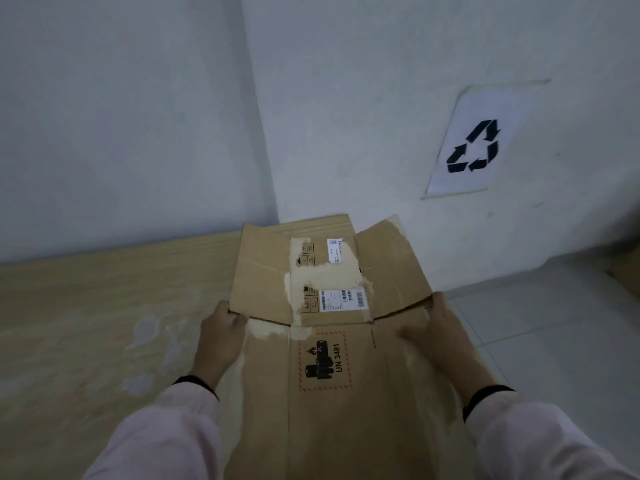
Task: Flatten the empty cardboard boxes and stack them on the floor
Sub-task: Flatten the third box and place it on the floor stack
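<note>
A flattened brown cardboard box (332,403) fills the lower middle of the head view, with a red-bordered "UN 3481" battery mark and torn white shipping labels on its far flaps. My left hand (220,336) grips its left edge at the flap fold. My right hand (438,332) holds the right edge, thumb lying on the top face. The far flaps (391,265) tilt upward toward the wall corner. The box is held in the air, and I cannot tell how high above the floor.
A white wall corner stands straight ahead. A paper sign with a black recycling symbol (474,147) hangs on the right wall. A large beige sheet (86,323) covers the floor on the left. Grey floor tiles (554,323) lie at right, with another brown cardboard edge (627,271).
</note>
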